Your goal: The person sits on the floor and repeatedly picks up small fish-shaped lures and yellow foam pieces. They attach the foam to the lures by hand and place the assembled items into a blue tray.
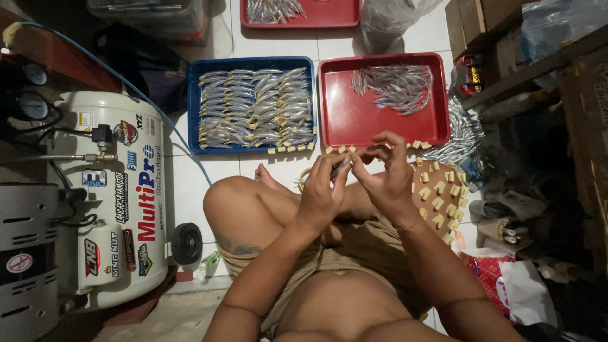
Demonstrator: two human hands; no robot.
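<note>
Head view, looking down on a person seated cross-legged on a white tiled floor (278, 41).

Left hand (322, 193): fingers curled, thumb and fingertips pinched together on a small slim silvery fish-shaped lure (341, 166). Right hand (387, 177): fingers bent in toward the same piece, fingertips meeting it at its right end. Whether the right hand actually clamps the lure or only touches it cannot be told. The lure sits between both hands, raised above the knees, just near of the trays.

Far of the hands, two trays lie side by side on the floor. Blue rectangular plastic tray (193, 107), left: filled with rows of silvery lures (256, 107), with a line of small yellow foam cubes (292, 148) along its near edge. Red rectangular plastic tray (354, 123), right: a loose heap of silvery lures (396, 85) in its far right part, the rest bare.

Right of the right hand: scattered yellow foam cubes (440, 190) on a brown surface by the knee, and a loose pile of shiny lures (459, 136) just beyond them.

Far edge: a second red tray (342, 20), partly cut off, holding more lures.

Left side: white cylindrical air compressor tank (120, 202) covered in stickers, with a blue hose (136, 95) running from it.
</note>
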